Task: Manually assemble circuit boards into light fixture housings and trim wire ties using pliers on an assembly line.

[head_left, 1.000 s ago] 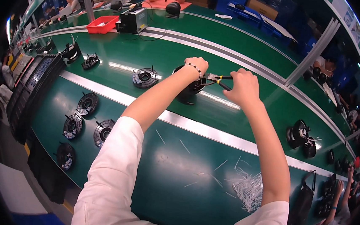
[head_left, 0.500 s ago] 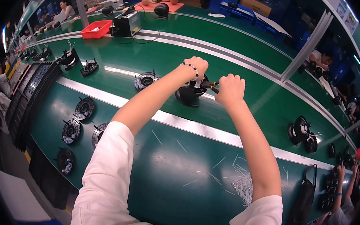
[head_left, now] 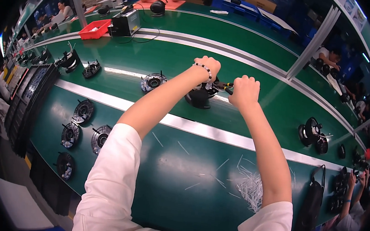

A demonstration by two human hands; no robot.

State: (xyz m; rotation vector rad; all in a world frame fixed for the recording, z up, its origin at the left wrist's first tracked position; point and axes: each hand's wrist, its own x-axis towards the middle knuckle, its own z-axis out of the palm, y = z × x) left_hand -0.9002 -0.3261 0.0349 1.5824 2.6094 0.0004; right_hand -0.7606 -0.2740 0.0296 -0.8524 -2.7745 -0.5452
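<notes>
My left hand [head_left: 208,66], a beaded bracelet at its wrist, is closed at the top of a black rounded device [head_left: 198,98] on the green belt; its fingertips are hidden behind the fist. A small white piece shows on the device just under that hand. My right hand [head_left: 245,93] is wrapped round pliers [head_left: 226,88] with yellow-and-black handles. Their jaws point left at the device; whether they touch it cannot be made out. Left of the device, partly behind my left forearm, lies a round black ring part [head_left: 153,82] with wiring.
Several black ring parts [head_left: 70,134] lie at the near left, beside black trays [head_left: 31,103]. A pile of thin white strips [head_left: 251,190] is near my right forearm. Another black device [head_left: 309,132] and a black pouch [head_left: 310,205] are at right. A red bin [head_left: 94,29] stands beyond the belt.
My two hands have shifted slightly to the right, the pliers with them. The black device and the ring part beside it have also moved a little to the right.
</notes>
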